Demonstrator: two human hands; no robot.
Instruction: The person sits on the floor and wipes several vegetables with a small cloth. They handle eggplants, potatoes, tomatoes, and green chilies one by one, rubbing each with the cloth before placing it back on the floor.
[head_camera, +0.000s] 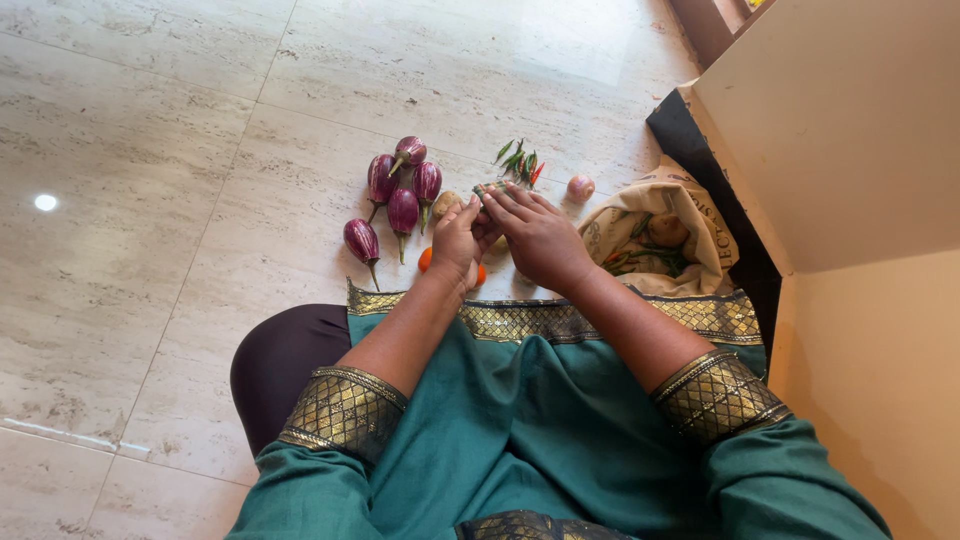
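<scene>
- Where the two hands meet over the marble floor (180, 150), a small greenish, striped vegetable (490, 187) sits at their fingertips, pinched from both sides; too little of it shows to name it more closely.
- The left hand (460, 245) is curled, fingers bent round the near end of the vegetable, thumb tucked toward the right hand.
- The right hand (540, 240) lies flatter, its fingers stretched forward and closed over the top of the same vegetable; neither hand is spread wide.
- The vegetable lies just ahead of both hands, away from the body, and its long axis seems to run roughly left to right across the fingertips. Both hands touch it, so neither is clearly nearer.
- Left of the hands lie five small brinjals (395, 195), glossy purple with pale streaks, egg-shaped, green stalks, loosely clustered and some touching.
- Beyond the hands is a small heap of thin chillies (518, 160), mostly green with a red one, and near it a round pinkish onion (580, 187).
- A pale brown potato (445, 203) lies just beside the left hand; something orange (426, 259) peeps from under the wrist.
- At the right a soft cloth bag (690, 205) gapes open, with green pods and a potato inside.
- Teal cloth with a gold woven border (560, 320) covers the lap.
</scene>
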